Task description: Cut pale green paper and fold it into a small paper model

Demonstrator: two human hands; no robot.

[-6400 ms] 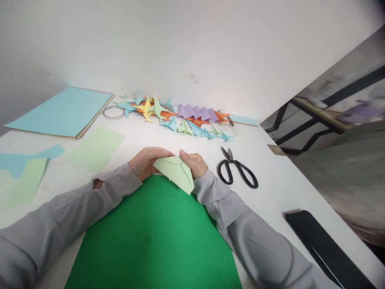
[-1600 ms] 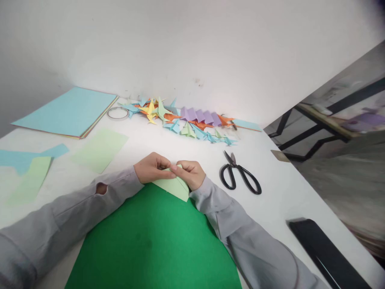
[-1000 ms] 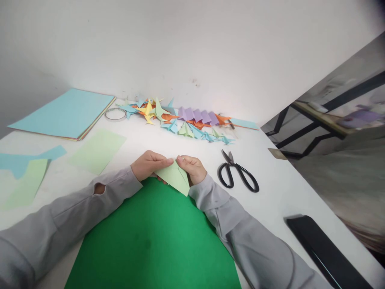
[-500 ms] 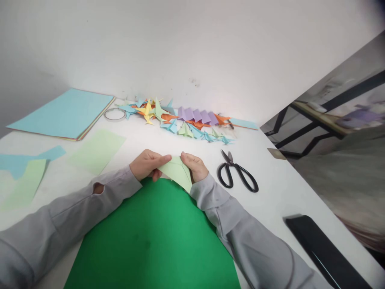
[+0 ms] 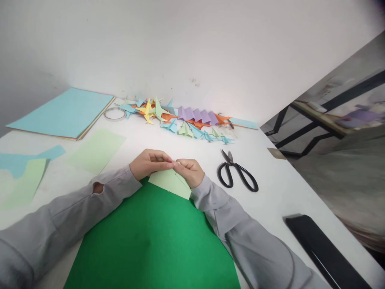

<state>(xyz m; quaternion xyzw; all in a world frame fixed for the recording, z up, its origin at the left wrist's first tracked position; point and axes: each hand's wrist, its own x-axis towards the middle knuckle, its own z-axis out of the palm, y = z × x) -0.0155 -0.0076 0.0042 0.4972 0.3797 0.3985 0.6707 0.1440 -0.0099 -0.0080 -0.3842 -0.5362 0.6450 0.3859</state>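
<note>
A piece of pale green paper (image 5: 168,182), with crease lines near its right side, is pinched at its top edge by both hands. My left hand (image 5: 151,163) grips it from the left, thumb laid along the top. From the other side my right hand (image 5: 191,171) closes on it, and the two sets of fingertips meet and hide the paper's upper corner. Beneath the hands lies a large green sheet (image 5: 150,237), its far edge partly covered by the paper and the sleeves. Black-handled scissors (image 5: 237,170) rest slightly open to the right of my right hand.
Folded paper figures (image 5: 156,111) in several colours line the wall, beside a pleated purple strip (image 5: 197,115). A tape roll (image 5: 114,114), a paper stack (image 5: 66,114), a loose green sheet (image 5: 98,150) and blue scraps (image 5: 18,161) lie left. A black case (image 5: 325,249) sits front right.
My hands have come together at the paper's top edge. The paper has turned, its lower edge now spreading wider to the left and toward me. My right hand has shifted slightly left.
</note>
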